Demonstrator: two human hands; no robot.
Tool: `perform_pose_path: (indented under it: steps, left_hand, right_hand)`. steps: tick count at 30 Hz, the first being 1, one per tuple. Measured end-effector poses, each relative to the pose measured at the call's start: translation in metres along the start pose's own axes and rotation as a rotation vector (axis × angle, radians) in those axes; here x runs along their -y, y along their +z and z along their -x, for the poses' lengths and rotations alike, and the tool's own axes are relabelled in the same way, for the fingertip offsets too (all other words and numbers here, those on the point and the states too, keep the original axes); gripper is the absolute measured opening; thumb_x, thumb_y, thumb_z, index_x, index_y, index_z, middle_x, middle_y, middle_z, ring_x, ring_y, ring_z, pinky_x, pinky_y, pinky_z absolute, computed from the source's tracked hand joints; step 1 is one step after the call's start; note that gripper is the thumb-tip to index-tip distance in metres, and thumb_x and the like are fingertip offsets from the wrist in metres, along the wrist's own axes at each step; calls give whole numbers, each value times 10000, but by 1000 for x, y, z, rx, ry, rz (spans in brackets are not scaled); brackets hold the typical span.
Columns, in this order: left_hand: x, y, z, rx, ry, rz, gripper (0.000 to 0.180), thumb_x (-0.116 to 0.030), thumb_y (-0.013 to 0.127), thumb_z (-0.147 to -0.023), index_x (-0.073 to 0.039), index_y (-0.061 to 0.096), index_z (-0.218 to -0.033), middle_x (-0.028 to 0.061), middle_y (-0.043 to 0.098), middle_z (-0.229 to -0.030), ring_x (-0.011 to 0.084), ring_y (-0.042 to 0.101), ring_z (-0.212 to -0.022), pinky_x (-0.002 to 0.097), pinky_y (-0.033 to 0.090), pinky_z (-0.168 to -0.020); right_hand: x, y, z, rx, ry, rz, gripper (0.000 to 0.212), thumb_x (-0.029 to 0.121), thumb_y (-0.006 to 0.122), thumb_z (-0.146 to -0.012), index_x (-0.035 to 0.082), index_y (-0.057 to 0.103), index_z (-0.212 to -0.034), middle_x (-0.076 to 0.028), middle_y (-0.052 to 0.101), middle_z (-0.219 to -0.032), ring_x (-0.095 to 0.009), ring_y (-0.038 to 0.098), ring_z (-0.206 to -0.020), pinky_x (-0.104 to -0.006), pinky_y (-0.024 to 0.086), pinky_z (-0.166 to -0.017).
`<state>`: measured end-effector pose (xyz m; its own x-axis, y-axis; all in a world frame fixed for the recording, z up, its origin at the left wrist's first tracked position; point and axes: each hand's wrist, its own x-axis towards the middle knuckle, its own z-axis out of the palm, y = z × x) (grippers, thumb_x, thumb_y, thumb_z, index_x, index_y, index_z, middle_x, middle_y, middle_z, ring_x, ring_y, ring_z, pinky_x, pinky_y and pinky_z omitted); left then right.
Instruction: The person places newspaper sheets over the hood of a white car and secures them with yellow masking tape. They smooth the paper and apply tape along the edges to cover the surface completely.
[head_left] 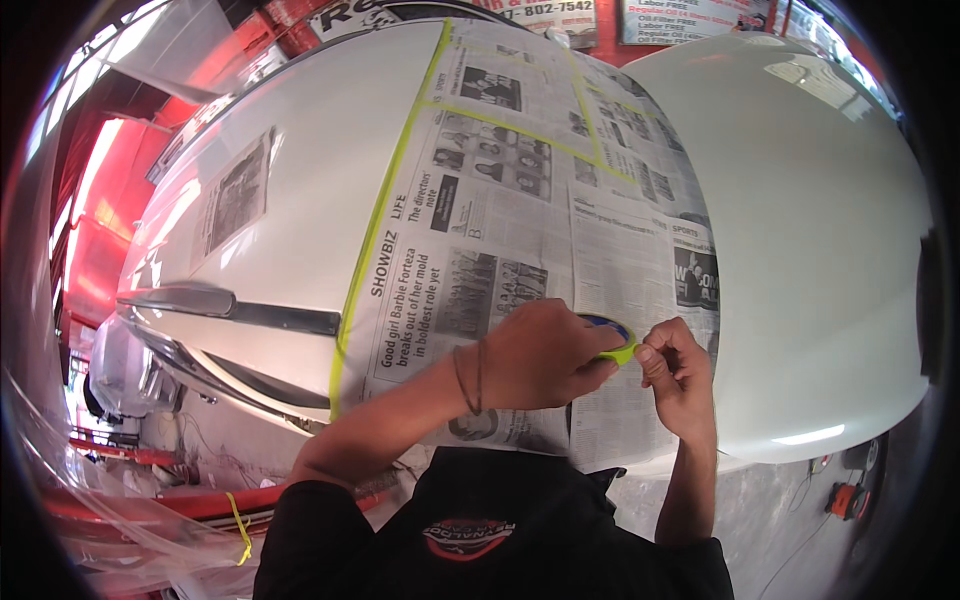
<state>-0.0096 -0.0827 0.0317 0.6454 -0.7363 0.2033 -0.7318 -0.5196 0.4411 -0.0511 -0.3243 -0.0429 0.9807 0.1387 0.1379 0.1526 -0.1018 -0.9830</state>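
My left hand (535, 355) is closed around a roll of yellow-green masking tape (623, 353) with a blue inner core. At the right edge of the roll, the thumb and fingers of my right hand (682, 375) pinch together on the tape's end; the tape between the fingertips is mostly hidden. Both hands are over sheets of newspaper (510, 215) covering the middle of a white car. A long yellow-green tape strip (385, 205) runs down the left edge of the paper, and thinner strips cross its far part.
Bare white car panels (820, 240) curve away to the right, and another white panel (300, 190) lies left, with a loose newspaper piece (238, 195) and a dark trim bar (285, 316). Clear plastic sheeting (130, 540) hangs at lower left. An orange-and-black device (848, 500) sits on the floor.
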Motion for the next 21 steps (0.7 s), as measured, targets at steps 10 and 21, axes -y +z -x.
perform_pose_path:
  steps: [10, 21]
  left_hand:
    - [6, -119, -29, 78, 144, -367, 166, -230, 723, -943, -83, 675, -881, 100, 628, -688, 322, 677, -671, 440, 562, -768]
    - [-150, -223, -151, 158, 264, -1163, 257, -176, 655, -927, 50, 764, -872, 223, 749, -869, 357, 754, -857, 460, 601, -819]
  right_hand:
    - [-6, -74, 21, -248, -33, 90, 193, 181, 627, -1104, 29, 578, -996, -6, 596, -886, -86, 546, -753, -256, 461, -696]
    - [154, -30, -110, -626, -675, 218, 473, 352, 754, -1015, -3, 654, -1312, -106, 697, -1267, -191, 658, -1115, -322, 489, -1038]
